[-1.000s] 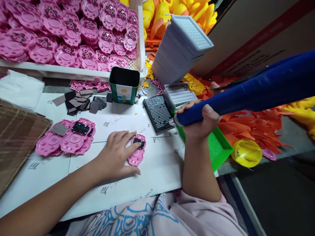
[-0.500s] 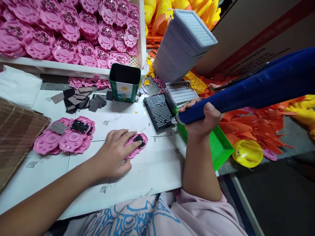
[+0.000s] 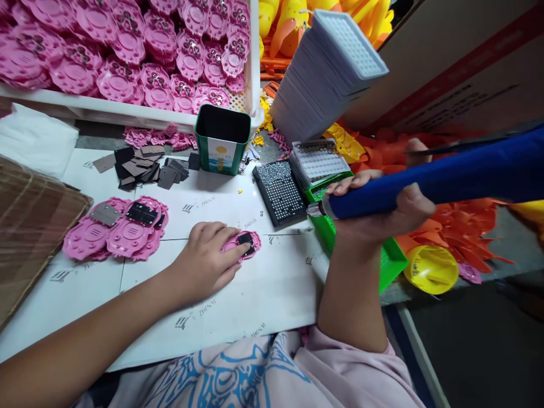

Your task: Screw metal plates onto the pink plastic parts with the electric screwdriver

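Note:
My left hand (image 3: 208, 258) lies on a pink plastic toy part (image 3: 244, 245) on the white table sheet (image 3: 263, 294), fingers curled over it and pressing it down; a small black plate sits on the part's top. My right hand (image 3: 378, 209) is wrapped round a long blue electric screwdriver (image 3: 429, 181), held nearly level, its metal tip at the left hovering between a black tray of screws (image 3: 278, 191) and a green tray (image 3: 382, 258).
A pile of finished pink parts (image 3: 123, 229) lies left of my hand. Loose dark plates (image 3: 144, 167), a green tin (image 3: 223, 139), stacked grey trays (image 3: 327, 73) and a white crate of pink parts (image 3: 127, 51) stand behind. Cardboard (image 3: 29, 226) at left; orange and yellow pieces at right.
My left hand has curled tighter over the pink part and turned it, covering more of it. The screwdriver in my right hand has tilted closer to level.

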`<state>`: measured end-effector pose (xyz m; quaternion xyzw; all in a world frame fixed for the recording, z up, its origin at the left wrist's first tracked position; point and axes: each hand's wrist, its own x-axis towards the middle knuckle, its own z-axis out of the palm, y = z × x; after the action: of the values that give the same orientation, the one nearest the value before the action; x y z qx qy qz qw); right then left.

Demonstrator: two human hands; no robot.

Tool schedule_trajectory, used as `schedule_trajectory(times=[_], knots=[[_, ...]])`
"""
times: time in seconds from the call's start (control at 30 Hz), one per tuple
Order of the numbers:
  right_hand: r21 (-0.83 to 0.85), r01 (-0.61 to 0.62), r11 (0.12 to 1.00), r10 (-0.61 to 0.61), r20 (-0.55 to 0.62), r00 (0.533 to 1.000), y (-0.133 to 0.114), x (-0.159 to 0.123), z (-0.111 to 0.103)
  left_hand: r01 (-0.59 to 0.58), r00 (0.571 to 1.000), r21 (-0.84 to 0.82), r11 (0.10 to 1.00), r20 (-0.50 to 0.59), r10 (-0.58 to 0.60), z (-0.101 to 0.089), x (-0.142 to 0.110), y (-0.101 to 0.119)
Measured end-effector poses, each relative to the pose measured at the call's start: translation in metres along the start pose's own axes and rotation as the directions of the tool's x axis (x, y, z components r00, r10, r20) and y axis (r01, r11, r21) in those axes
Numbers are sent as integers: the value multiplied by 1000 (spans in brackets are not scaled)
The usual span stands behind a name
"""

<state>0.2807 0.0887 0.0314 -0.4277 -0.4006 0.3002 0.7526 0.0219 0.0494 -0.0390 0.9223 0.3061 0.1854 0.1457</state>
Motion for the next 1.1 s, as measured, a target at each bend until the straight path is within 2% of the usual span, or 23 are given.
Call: schedule_trajectory(times=[0.1,0.2,0.33,0.7,1.1], knots=[[100,-67,993,51,152,987,-9,-9,5,-11,1000,4,1000,-11,11,0,0,0],[185,-184,965,117,325,938,-11,-23,13,-9,1000,2,1000,4,9,-1,1,1],[234,-250,939,125,447,886,-3,-39,25,-4,1000,-13,1000,9,4,-4,2,2],[194,-232,953,102,517,850,10,-49,31,4,1000,-23,1000,13,-4,-1,1,2],[186,-219,958,97,505,858,13,-46,33,11,999,-10,1000,38,-10,-2,2,3]])
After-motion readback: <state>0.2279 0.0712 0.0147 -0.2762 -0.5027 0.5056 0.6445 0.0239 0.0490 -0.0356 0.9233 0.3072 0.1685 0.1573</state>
